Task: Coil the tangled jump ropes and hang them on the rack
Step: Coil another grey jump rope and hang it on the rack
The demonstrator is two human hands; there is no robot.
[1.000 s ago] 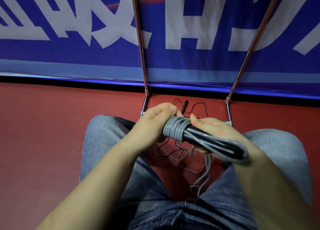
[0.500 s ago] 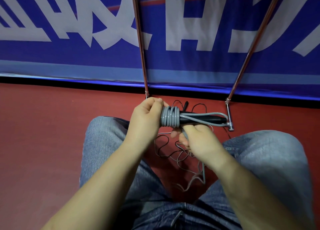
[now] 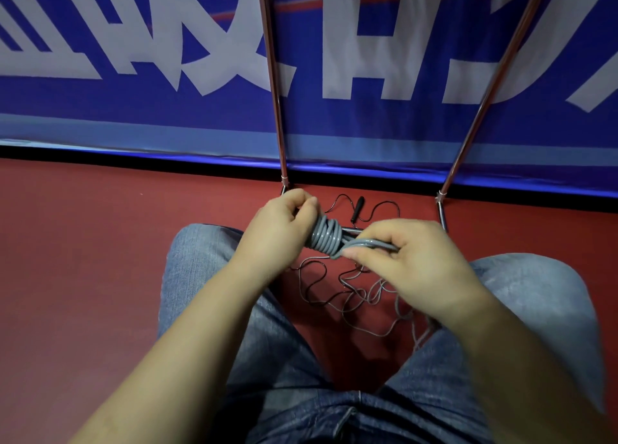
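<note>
Between both hands, grey jump rope [image 3: 326,239], left hand [image 3: 279,224] gripping coil, right hand [image 3: 414,259] pinching strands

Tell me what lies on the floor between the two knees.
In the head view, a tangle of thin black rope lies on the red floor between the knees, under the grey rope bundle that the left hand and right hand hold.

The floor [image 3: 100,276] is a dark red, smooth surface that runs back to a blue banner along its far edge. A tangle of thin cords [image 3: 337,293] lies on it between the person's jeans-clad knees, dark and grey strands looped over one another. Nearer the far edge a black handle [image 3: 357,209] rests on the floor, joined to a thin black cord. Two metal rack feet [image 3: 442,209] stand near that edge.
</note>
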